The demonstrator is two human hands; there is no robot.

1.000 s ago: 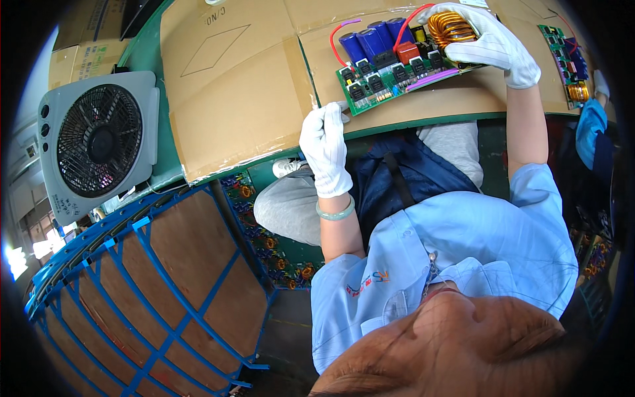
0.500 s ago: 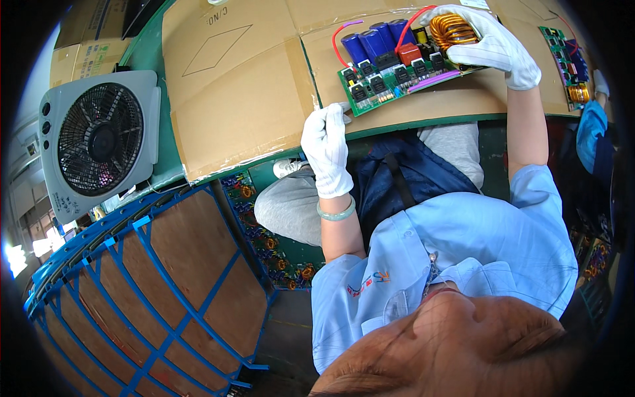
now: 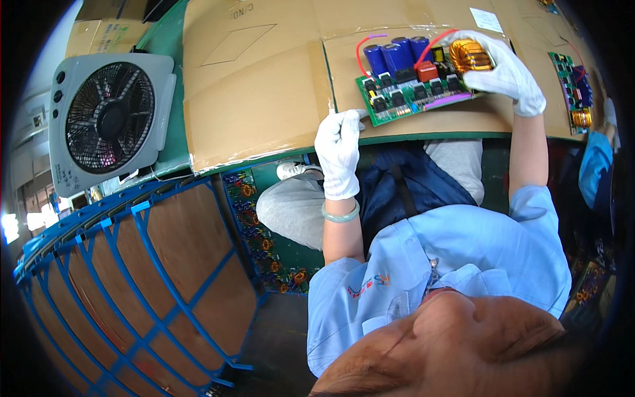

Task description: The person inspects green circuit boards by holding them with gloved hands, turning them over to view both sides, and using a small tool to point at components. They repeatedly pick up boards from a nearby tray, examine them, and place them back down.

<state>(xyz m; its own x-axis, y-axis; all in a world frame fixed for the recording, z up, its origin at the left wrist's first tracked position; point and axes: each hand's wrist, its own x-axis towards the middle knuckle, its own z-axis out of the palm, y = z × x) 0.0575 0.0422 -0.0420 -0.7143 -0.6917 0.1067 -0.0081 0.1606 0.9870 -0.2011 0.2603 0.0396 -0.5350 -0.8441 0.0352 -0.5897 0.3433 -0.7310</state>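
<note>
Two white-gloved hands are on one job here. Starting close in, there's a blue wire-cage trolley (image 3: 132, 278) with plywood panels by the person's left side. A column of spare boards (image 3: 254, 225) stands on edge under the bench (image 3: 423, 139).

The left hand (image 3: 338, 149), with a pale green bangle (image 3: 340, 215) on the wrist, sits at the front edge of the bench. Its grip is curled tight into a fist, with the knuckles right against the near-left corner of the green circuit board (image 3: 403, 99). Can't tell if anything thin is pinched inside that fist.

The board lies on a brown cardboard sheet (image 3: 264, 99) covering the bench top. It carries blue capacitors (image 3: 397, 56) and red wires. The right hand (image 3: 506, 69) has its grip closed over the far-right end, fingers wrapped around the copper coil (image 3: 471, 56).

What changed over the last second is honestly not much. Both hands have stayed where they were on the board. The board looks to have shifted a bit toward the person, with its near corner now meeting the left fist rather than sitting just past it. Some of that could just be the head moving. Best guess is the board is now braced at both ends rather than only held by the coil end.

Further out, a second circuit board (image 3: 570, 86) lies off to the right, and a grey box fan (image 3: 109, 122) stands at the left end.
</note>
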